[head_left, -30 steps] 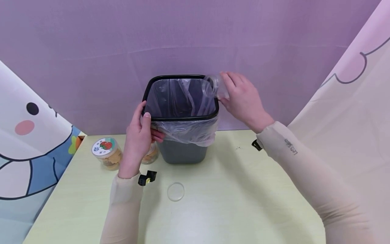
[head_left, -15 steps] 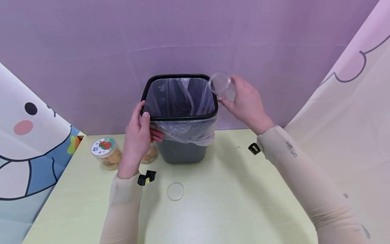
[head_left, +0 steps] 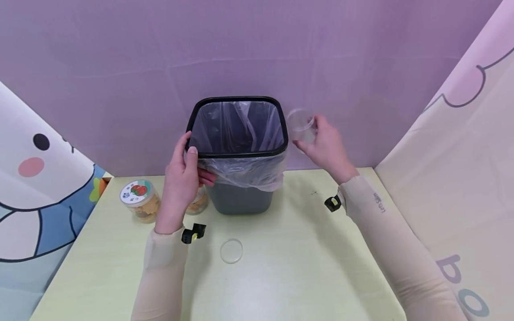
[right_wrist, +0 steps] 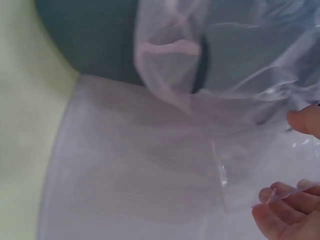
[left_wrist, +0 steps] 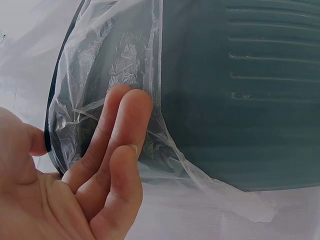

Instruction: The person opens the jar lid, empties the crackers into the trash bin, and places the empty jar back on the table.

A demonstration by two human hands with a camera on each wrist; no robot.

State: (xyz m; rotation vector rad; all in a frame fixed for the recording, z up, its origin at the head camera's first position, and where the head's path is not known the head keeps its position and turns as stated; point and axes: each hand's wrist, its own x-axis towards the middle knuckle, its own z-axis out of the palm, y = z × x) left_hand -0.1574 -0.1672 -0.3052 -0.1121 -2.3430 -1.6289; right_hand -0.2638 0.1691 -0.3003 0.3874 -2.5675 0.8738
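Note:
A grey trash bin (head_left: 241, 198) with a black rim and a clear plastic liner (head_left: 257, 171) stands against the purple backdrop. My left hand (head_left: 181, 178) holds it by the left front corner of the rim. In the left wrist view, several fingers (left_wrist: 132, 115) lie against the folded-over liner outside the bin. Right of the bin, my right hand (head_left: 327, 145) holds a clear plastic jar (head_left: 302, 127) between thumb and fingers. The jar is lidless, upright and above table height, with no contents showing. The right wrist view shows its see-through wall (right_wrist: 250, 165).
A round clear lid (head_left: 231, 251) lies on the pale table (head_left: 289, 276) in front of the bin. To the left stands a jar with a tomato-picture lid (head_left: 140, 200) and orange-brown contents. A second filled jar (head_left: 198, 203) is partly hidden behind my left hand.
My right hand has moved the clear jar from over the bin's right rim out to the right and lower, turning it from tipped to upright. My left hand stays at the rim.

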